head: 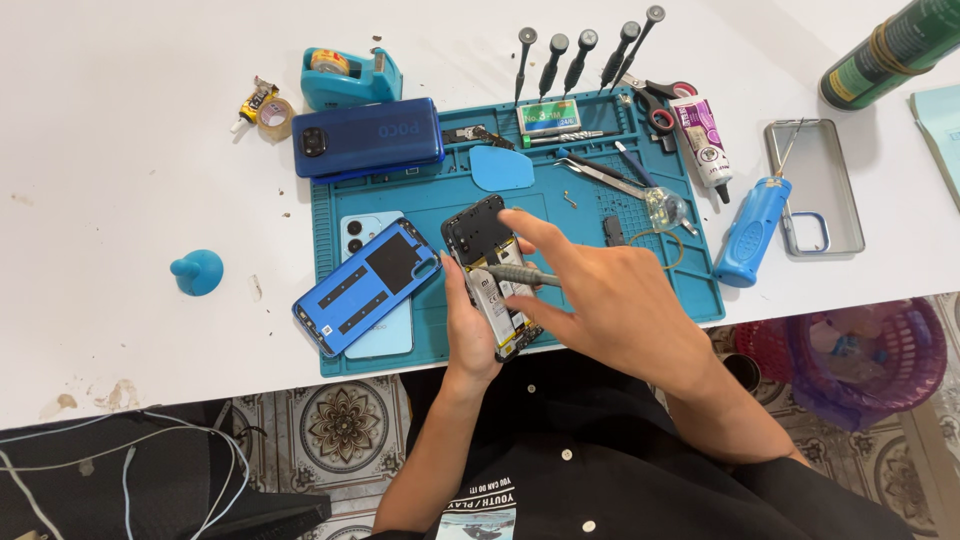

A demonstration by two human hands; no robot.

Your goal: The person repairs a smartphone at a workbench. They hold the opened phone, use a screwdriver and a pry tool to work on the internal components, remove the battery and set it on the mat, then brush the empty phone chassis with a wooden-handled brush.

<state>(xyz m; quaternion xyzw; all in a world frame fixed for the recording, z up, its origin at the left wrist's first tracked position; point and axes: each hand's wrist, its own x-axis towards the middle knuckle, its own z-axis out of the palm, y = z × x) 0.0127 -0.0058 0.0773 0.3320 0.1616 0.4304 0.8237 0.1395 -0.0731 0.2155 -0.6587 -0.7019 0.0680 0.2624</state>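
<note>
Left hand point(468, 330): wrapped around the lower end of the opened black smartphone with its back cover removed point(492, 275), thumb pressed along the left edge, fingers hidden underneath.
Opened phone: held tilted just above the near edge of the teal rubber work mat point(690, 280), exposed battery and circuit board facing up.
Right hand point(600, 300): a slim grey metal screwdriver point(522, 275) is pinched between thumb and middle fingers; the index finger is stretched out over the phone's upper half.
Screwdriver: laid almost flat across the phone's middle, its tip pointing left onto the internals.
Mat, left side: a detached blue phone back cover with black adhesive strips point(365, 285) is lying on a pale blue phone point(385, 335).
Mat, far edge: a dark blue phone point(368, 137) is resting there, beside a light blue plastic pick point(500, 168).
Counter point(120, 190): white; a teal tape dispenser point(350, 76), a row of black-handled screwdrivers point(585, 55), a blue cylindrical tool point(752, 230) and a clear phone case point(815, 185) are spread around the mat.
</note>
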